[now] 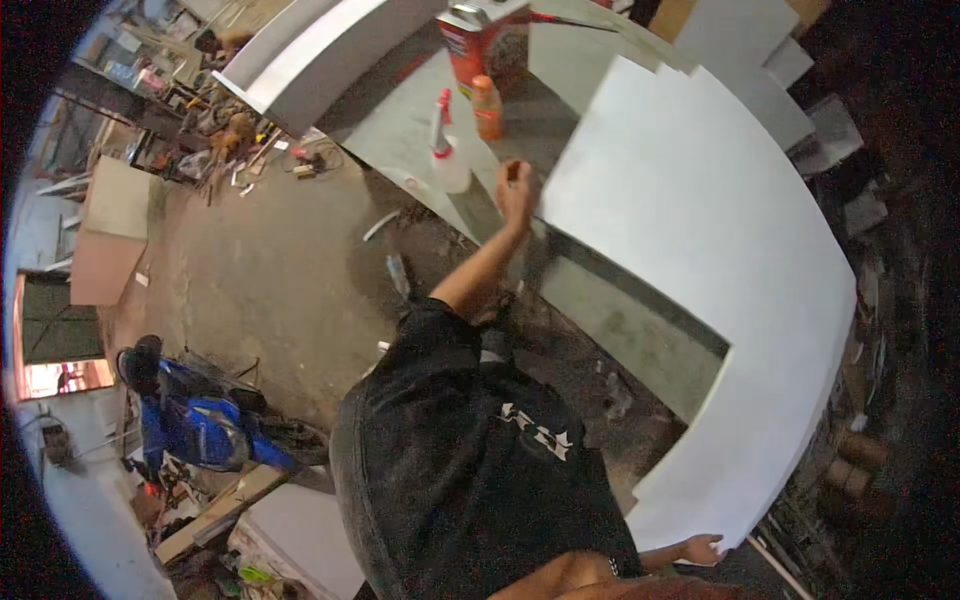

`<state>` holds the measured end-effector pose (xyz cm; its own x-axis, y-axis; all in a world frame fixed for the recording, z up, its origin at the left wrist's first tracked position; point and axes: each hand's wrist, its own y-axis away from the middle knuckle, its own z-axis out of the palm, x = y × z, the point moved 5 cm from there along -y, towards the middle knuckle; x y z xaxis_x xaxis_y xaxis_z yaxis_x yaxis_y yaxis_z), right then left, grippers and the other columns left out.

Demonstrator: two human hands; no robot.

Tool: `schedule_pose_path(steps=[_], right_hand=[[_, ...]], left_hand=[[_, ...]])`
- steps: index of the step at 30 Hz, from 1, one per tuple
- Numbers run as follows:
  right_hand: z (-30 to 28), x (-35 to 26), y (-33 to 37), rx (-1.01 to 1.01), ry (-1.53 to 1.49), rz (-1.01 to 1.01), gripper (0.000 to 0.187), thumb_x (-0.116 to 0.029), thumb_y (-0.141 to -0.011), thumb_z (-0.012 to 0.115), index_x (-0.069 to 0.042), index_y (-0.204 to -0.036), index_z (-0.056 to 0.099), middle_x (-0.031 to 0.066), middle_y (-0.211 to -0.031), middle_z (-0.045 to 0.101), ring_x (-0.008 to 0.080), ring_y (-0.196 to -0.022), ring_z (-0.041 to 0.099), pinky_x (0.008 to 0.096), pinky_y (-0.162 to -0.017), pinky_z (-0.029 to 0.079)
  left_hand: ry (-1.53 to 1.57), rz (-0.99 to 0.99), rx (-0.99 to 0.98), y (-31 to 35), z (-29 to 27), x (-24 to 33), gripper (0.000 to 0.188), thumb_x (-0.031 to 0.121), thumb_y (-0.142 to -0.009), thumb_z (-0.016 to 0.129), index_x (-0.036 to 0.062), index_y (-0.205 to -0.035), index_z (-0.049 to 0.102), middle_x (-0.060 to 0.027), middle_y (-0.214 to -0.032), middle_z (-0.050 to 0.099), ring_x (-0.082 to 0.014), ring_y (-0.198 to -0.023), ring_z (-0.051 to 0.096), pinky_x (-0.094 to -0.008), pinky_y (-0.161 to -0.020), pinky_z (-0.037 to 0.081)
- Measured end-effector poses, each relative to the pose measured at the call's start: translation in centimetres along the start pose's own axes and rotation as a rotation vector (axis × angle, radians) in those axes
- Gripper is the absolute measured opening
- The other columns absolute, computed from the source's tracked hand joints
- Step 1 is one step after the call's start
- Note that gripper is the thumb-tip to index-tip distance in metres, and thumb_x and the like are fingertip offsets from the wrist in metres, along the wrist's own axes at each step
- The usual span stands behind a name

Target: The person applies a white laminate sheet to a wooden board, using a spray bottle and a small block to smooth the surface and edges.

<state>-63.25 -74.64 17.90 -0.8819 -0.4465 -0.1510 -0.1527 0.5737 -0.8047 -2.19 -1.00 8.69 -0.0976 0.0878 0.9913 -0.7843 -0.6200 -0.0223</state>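
A large white panel (720, 240) with a rectangular cut-out and stepped edges lies across the worktable (610, 310). My left hand (516, 193) is over the table beside the panel's left corner, its fingers curled; whatever they may hold is too blurred to make out. Close to that hand stand a clear spray bottle (450, 165) with a red-and-white trigger head and an orange bottle (487, 108). At the panel's near right end, my right hand (702, 549) is closed on the edge, with its fingers partly hidden.
A red metal can (480, 45) stands farther back on the table, near a long white channel-shaped piece (340, 50). On the left, a blue motorcycle (215, 425) is parked on the floor. Boards (115, 230) lean beyond it, and scraps and tools litter the floor by the wall.
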Motion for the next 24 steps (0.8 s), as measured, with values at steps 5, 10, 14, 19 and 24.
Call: schedule_pose_path(steps=[5,10,14,19,24], right_hand=[[-1.2,-43.6,9.0,-0.238,-0.487,-0.673,0.028,-0.015,-0.094,0.058,0.002,-0.116,0.062,0.0161,-0.117,0.064,0.0307,-0.106,0.063,0.0354,-0.086,0.053],[-15.2,-79.8,20.9,-1.238,-1.454,-0.655,0.030,-0.001,-0.084,0.065,-0.003,-0.114,0.065,0.0132,-0.106,0.065,0.0235,-0.098,0.062,0.0328,-0.089,0.048],[-19.4,-86.6,24.2,-1.344,-1.564,-0.958,0.023,-0.006,-0.086,0.068,-0.005,-0.109,0.067,0.0105,-0.092,0.067,0.0192,-0.077,0.063,0.0315,-0.071,0.050],[-16.5,-82.7,24.4,-1.367,-1.450,-0.746,0.017,-0.009,-0.087,0.068,-0.003,-0.102,0.068,0.0093,-0.085,0.068,0.0158,-0.072,0.062,0.0299,-0.065,0.049],[-8.2,-71.9,25.3,-1.813,-1.131,-0.377,0.024,-0.014,-0.086,0.071,0.001,-0.105,0.067,0.0114,-0.086,0.068,0.0187,-0.074,0.062,0.0312,-0.068,0.050]], left_hand=[[-0.391,0.890,-0.308,2.0,-6.7,8.9,0.050,0.028,-0.073,0.082,0.0041,-0.111,0.059,-0.0138,-0.111,0.060,-0.0274,-0.098,0.056,-0.0373,-0.083,0.046],[-0.575,0.774,0.035,-3.6,-14.8,13.3,0.094,0.035,-0.061,0.091,-0.0009,-0.132,0.042,-0.0190,-0.130,0.048,-0.0323,-0.113,0.052,-0.0424,-0.097,0.042],[-0.473,0.496,-0.181,-9.9,-11.6,15.3,0.096,0.034,-0.063,0.089,0.0030,-0.138,0.038,-0.0174,-0.135,0.048,-0.0320,-0.119,0.051,-0.0422,-0.095,0.044],[-0.407,0.280,-0.350,-12.7,-11.1,12.0,0.052,0.020,-0.079,0.076,0.0049,-0.124,0.055,-0.0149,-0.118,0.063,-0.0286,-0.106,0.060,-0.0394,-0.089,0.047],[-0.156,0.238,-0.308,-12.3,-10.6,11.2,0.035,0.012,-0.087,0.068,0.0030,-0.120,0.058,-0.0099,-0.111,0.065,-0.0199,-0.099,0.060,-0.0330,-0.084,0.048]])
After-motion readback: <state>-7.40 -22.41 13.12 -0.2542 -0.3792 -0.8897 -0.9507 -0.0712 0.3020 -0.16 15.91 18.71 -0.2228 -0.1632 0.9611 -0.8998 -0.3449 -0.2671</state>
